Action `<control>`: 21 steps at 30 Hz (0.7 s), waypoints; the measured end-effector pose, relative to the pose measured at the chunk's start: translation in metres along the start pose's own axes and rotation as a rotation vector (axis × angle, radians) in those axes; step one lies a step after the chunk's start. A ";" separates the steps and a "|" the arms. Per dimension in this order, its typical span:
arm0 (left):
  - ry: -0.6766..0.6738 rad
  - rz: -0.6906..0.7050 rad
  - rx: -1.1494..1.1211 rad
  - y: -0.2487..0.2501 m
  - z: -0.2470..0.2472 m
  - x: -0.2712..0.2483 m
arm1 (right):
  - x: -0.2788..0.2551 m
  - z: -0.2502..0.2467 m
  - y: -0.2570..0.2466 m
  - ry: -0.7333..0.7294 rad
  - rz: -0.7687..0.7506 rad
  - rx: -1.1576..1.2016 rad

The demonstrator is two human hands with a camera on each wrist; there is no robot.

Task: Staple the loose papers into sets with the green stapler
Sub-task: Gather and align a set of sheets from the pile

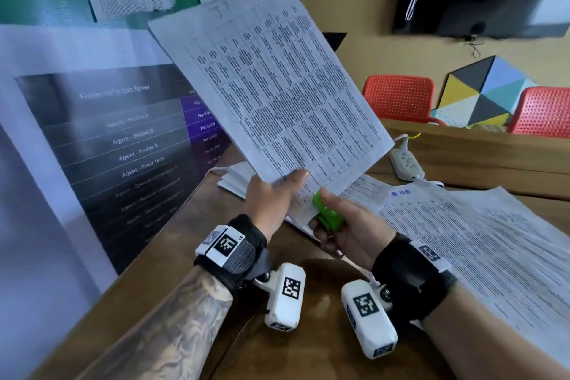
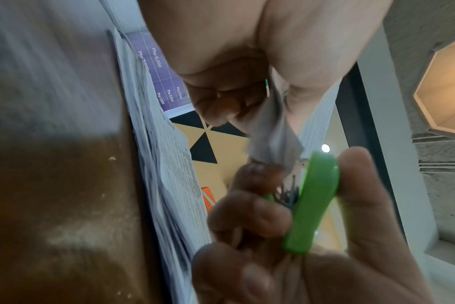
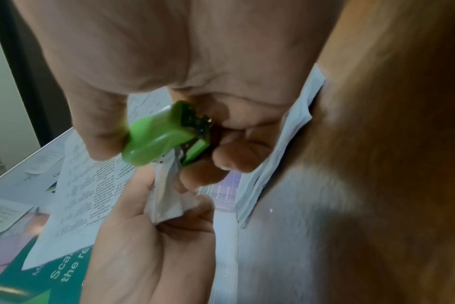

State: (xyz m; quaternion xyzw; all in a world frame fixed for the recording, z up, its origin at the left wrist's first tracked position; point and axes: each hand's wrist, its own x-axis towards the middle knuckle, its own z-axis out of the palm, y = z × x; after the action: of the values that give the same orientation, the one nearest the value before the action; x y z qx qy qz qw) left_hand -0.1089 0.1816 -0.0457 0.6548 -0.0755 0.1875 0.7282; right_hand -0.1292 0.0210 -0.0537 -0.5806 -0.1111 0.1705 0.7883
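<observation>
Your left hand (image 1: 271,197) pinches the near corner of a set of printed papers (image 1: 271,83), thumb on the printed face and fingers behind, and holds it raised and tilted above the brown wooden surface (image 1: 191,241). The sheets rise up and away to the far side, with their table of small text facing you.

Your right hand (image 1: 348,225) grips the green stapler (image 1: 325,213), thumb on its top and fingers curled round its underside. The stapler's mouth points up at the bottom corner of the held papers, just right of your left thumb. In the right wrist view the corner of the paper (image 3: 169,197) sits in the stapler's (image 3: 161,142) mouth, with the left fingers (image 3: 133,236) bunching the sheet right below it. In the left wrist view the stapler (image 2: 312,205) stands edge-on between the right thumb and curled fingers (image 2: 247,216), and the paper corner (image 2: 270,135) hangs down to it. Whether the stapler is fully pressed together is not clear.

More loose papers (image 1: 481,241) lie spread flat on the surface to the right, and another stack (image 1: 237,179) lies under and beyond your left hand. A white power strip (image 1: 407,163) rests at the far right of the surface. A dark poster (image 1: 123,148) with job levels hangs at the left, and two red chairs (image 1: 401,95) stand well beyond the surface.
</observation>
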 end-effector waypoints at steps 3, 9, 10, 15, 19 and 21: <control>-0.046 -0.044 -0.041 0.005 0.002 -0.005 | 0.002 -0.004 0.001 0.035 -0.063 -0.027; -0.080 -0.089 -0.074 0.008 0.005 -0.007 | 0.004 -0.007 -0.002 0.055 -0.130 -0.128; -0.066 -0.093 -0.076 0.009 0.005 -0.007 | 0.004 -0.006 -0.002 0.056 -0.139 -0.136; -0.001 -0.120 -0.045 0.008 0.002 -0.006 | 0.008 -0.006 0.001 0.073 -0.178 -0.135; 0.004 -0.122 -0.084 0.007 0.001 -0.004 | 0.009 -0.007 0.002 0.063 -0.178 -0.134; -0.004 -0.145 -0.082 0.007 -0.001 -0.002 | 0.007 -0.010 0.002 0.022 -0.151 -0.147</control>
State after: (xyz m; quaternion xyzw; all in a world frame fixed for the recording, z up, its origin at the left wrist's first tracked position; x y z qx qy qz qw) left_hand -0.1135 0.1826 -0.0405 0.6284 -0.0369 0.1298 0.7661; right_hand -0.1195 0.0154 -0.0584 -0.6286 -0.1583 0.0954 0.7554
